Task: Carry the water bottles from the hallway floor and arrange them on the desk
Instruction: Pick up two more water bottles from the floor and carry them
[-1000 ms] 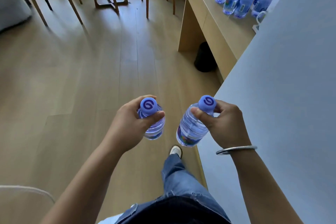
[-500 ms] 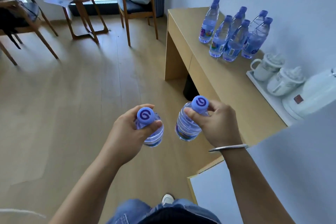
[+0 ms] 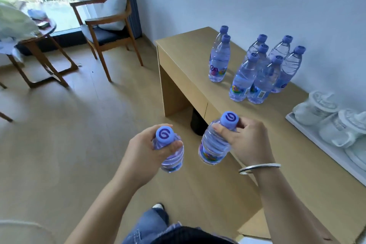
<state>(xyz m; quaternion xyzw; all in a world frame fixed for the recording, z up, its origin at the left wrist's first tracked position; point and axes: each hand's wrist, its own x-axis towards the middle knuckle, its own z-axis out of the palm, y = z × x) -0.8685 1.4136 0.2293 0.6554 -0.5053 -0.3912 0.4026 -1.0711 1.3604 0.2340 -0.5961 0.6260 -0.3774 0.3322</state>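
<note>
Two bottles are in the air, one in each hand. The left hand (image 3: 146,151) is curled round the neck of the left bottle (image 3: 172,154), over the floor. The right hand (image 3: 247,144) pinches the right bottle (image 3: 214,144) just under its cap, above the front edge of the desk (image 3: 198,61). Eight standing bottles (image 3: 255,65) crowd the back edge near the far corner. I think the risk is there: a bottle set down too near could knock the group over like skittles. Also the hold near the cap is small, so a bottle could slip. A tray of cups (image 3: 324,111) sits near the right edge.
</note>
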